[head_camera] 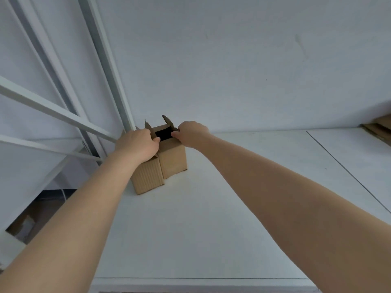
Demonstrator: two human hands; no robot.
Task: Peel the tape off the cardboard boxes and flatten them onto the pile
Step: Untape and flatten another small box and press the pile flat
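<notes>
the cardboard box (172,159) stands upright at the far left of the tabletop (211,218), close to the wall (232,60) and just beside the foot of the pale metal frame (105,60). one upright corner is turned toward the person and its mouth opens upward, dark inside. it lies straight ahead of both outstretched arms, and each hand is already on it, so neither is the nearer. the left grip (137,144) lies over the box's left top edge, fingers curled round the cardboard there and thumb tip at the lip of the opening, below a raised flap (148,125). the right grip (191,133) is closed small, fingers and thumb drawn together in a pinch on the right rim at the base of the other standing flap (168,121). the two grips sit on opposite sides of the mouth, which looks suited to pulling the walls apart or pressing them toward each other so the box can fold. no tape can be made out on the box from here. the pile (378,129) of flat cardboard shows at the far right edge, well apart from the box, so once collapsed the box would have to travel rightward across the tabletop.
</notes>
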